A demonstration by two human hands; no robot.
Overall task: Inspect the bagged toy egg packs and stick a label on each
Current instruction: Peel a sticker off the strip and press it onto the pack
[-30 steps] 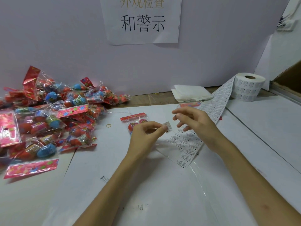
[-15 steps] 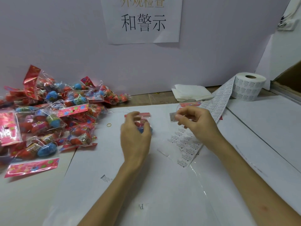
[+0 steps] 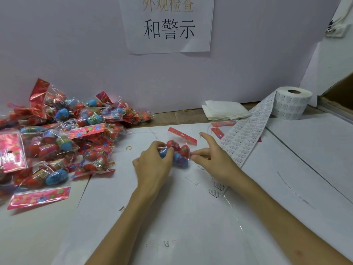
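Heap of egg packs (image 3: 57,142) at left of frame. Label strip (image 3: 246,138) runs from roll (image 3: 294,104), upper right, towards centre. Left hand (image 3: 154,165) grasps one pack (image 3: 179,152) at centre. Right hand (image 3: 214,159) at pack's right edge, thumb meeting fingertips, index raised; whether label is pinched, cannot tell. Step looks like sticking. Next: press label flat on film.

Both bare forearms reach forward and angle in toward each other. The left hand (image 3: 152,166) curls its fingers over the egg pack (image 3: 181,150). The right hand (image 3: 214,161) pinches that pack's right edge with thumb and fingertip, forefinger lifted straight.
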